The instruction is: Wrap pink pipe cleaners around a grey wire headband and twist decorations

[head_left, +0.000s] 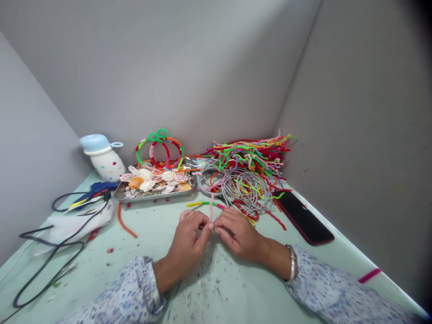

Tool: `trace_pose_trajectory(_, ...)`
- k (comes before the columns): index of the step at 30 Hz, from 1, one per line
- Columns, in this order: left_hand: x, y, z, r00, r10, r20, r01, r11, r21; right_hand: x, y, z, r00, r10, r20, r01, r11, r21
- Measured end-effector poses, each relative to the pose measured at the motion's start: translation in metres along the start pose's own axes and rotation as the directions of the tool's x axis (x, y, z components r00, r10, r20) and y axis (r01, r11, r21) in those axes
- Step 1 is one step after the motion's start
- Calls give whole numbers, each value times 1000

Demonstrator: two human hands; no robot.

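A pale pink pipe cleaner (211, 208) stands up from the fingertips of my two hands, which meet over the table. My left hand (191, 236) pinches its lower end between thumb and forefinger. Right beside it, my right hand (240, 231) is also closed in a pinch at the same spot; its fingers partly hide what is between them. Just beyond my fingers, a curved hoop wrapped in yellow, green and pink pipe cleaner (204, 203) shows in part, the rest being covered by my hands.
At the back are a metal tray (155, 196) of seashells, two wrapped hoops (180, 148), a pile of pipe cleaners (249, 153) and grey wire rings (246, 189). A phone (305, 218) lies right; a bottle (106, 162), black cable (64, 243) and plastic bag (81, 220) are left.
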State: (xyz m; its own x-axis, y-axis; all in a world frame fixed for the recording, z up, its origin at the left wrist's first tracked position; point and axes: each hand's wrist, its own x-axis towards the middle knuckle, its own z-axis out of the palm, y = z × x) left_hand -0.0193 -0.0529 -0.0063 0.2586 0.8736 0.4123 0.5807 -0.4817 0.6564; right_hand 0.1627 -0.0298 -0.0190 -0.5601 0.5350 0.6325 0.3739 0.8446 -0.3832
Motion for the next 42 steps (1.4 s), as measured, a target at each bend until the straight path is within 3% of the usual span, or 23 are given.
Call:
trace_pose_trajectory(23,2,0,0,1000,-17,21,18,999,-39,-1,2,0,999,52,-11,-51,998,24)
trace_pose_trajectory(33,-2,0,-8,985,122,-125,-125,992,-16,0,1,-1,990,124,-70,-117,988,101)
trace_pose_trajectory(37,-1,-1,-7,967,231,-104,-230,973,27,-1,1,-1,990,124,-67,-116,988,104)
trace_pose_trajectory(42,1,-3,-5,955,280,-97,-273,958,83,-2,0,-2,992,109,-59,-103,989,103)
